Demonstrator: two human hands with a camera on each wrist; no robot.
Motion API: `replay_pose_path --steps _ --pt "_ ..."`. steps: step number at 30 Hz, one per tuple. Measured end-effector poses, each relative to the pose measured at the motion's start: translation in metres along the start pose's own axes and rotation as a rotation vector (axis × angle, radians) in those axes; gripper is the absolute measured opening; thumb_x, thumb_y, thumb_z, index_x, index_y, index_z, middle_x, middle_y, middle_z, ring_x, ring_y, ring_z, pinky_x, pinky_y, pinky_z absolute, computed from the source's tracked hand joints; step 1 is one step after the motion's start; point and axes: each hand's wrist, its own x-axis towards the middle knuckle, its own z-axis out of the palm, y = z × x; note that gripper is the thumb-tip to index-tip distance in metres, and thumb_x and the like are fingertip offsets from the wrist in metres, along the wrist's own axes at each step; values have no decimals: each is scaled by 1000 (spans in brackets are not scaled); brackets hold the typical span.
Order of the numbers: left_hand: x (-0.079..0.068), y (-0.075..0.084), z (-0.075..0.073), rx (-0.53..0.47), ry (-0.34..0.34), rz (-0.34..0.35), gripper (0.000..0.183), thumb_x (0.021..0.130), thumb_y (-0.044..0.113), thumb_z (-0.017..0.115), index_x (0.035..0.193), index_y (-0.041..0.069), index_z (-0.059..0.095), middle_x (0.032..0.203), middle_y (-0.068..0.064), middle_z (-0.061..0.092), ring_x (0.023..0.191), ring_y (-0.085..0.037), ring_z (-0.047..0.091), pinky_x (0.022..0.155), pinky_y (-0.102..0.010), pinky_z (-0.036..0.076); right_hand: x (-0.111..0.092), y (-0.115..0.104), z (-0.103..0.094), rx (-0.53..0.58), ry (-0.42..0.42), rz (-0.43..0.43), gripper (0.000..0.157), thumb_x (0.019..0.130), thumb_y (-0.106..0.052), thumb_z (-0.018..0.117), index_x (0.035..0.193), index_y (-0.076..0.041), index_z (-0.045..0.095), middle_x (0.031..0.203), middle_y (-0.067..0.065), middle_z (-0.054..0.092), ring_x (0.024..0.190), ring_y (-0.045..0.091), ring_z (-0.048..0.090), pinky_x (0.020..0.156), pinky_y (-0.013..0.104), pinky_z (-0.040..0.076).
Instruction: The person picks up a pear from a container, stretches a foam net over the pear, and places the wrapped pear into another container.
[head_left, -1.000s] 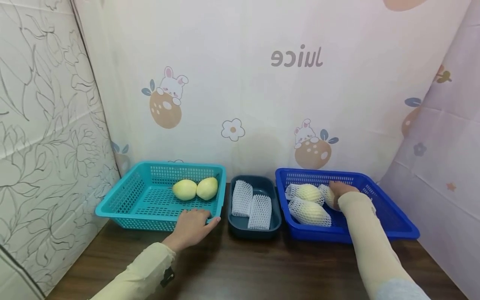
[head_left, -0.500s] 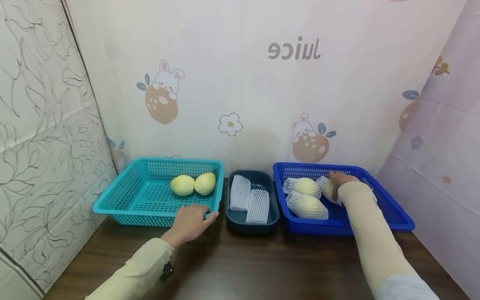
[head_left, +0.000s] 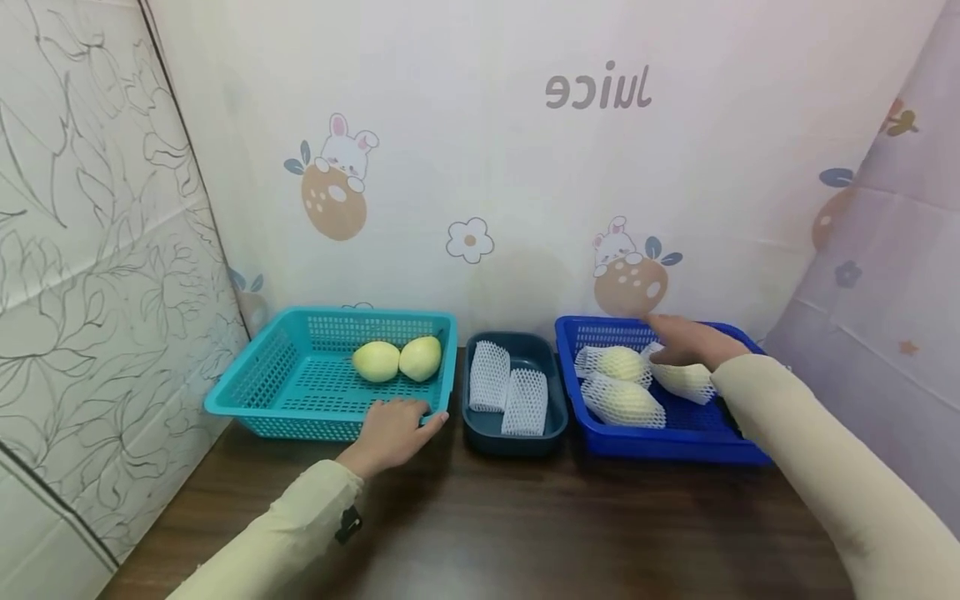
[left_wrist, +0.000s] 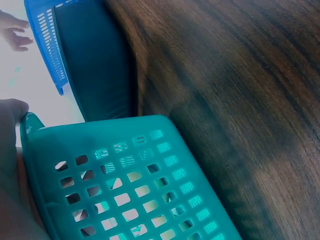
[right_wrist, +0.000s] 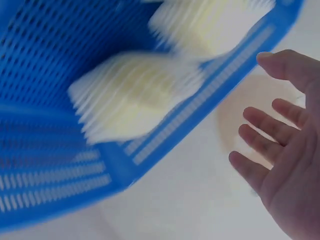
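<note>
My left hand (head_left: 388,435) grips the front rim of a turquoise basket (head_left: 247,408) near its right corner; in the left wrist view the thumb (left_wrist: 15,107) lies at that corner. Two smooth pale yellow fruits (head_left: 377,362) lie side by side in this basket. Over the back of a blue basket (head_left: 652,446), my right hand (head_left: 693,342) is open and holds nothing, its fingers spread in the right wrist view. Below it lies a fruit (head_left: 686,381) in a white foam net, beside two more netted fruits (head_left: 621,400) at the left end.
Between the baskets stands a dark teal tub (head_left: 517,446) with two white foam net sleeves (head_left: 525,402) in it. All three containers stand on a dark wooden table (head_left: 480,525). A printed curtain (head_left: 510,167) hangs close behind them.
My right hand has let go of the netted fruit and risen toward the back rim, its fingers now straightened. The left hand still holds the turquoise basket's rim.
</note>
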Motion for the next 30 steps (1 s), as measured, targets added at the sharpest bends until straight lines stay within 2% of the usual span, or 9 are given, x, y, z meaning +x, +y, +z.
replay_pose_path --steps 2,4,9,14,19,24,30 --pt "1 -1 0 0 2 10 46 97 50 45 100 10 68 84 -4 65 80 -23 59 73 -48 45 -8 -14 -1 24 13 -18 75 87 -8 65 144 13 20 141 37 30 129 52 29 101 61 26" --pt "1 -2 -1 0 2 9 46 97 50 45 98 11 68 82 -3 64 79 -23 59 73 -48 45 -15 -28 -1 29 31 -21 72 90 -12 63 145 9 22 142 34 32 129 50 31 101 61 27" --pt "1 -2 -3 -1 -12 2 47 97 50 45 101 9 68 87 -5 65 82 -24 60 76 -50 45 -33 -53 3 30 91 -46 57 95 -23 59 139 6 38 133 28 47 122 43 45 97 58 36" --pt "0 0 -4 0 -28 -3 49 97 50 44 107 8 68 95 -8 67 89 -27 61 80 -53 44 -49 -66 20 32 148 -103 45 96 -26 57 130 3 50 122 22 57 113 38 53 92 55 41" --pt "-2 0 -5 -5 -38 -9 48 97 49 45 106 8 68 95 -8 67 88 -27 60 80 -53 44 -60 -76 43 67 175 -140 39 97 -27 56 124 1 57 117 16 60 107 33 57 89 52 45" --pt "-2 0 -5 -8 -47 -11 50 97 50 44 108 7 67 96 -9 67 89 -28 60 81 -53 45 -68 -84 66 99 184 -126 39 97 -34 55 121 -5 60 114 10 62 105 28 59 87 49 47" --pt "0 2 -6 -25 -47 -15 50 97 50 45 106 6 67 93 -9 66 88 -29 60 80 -53 44 -74 -89 87 101 183 -113 50 97 -49 47 124 -8 59 117 7 62 108 25 58 90 49 45"
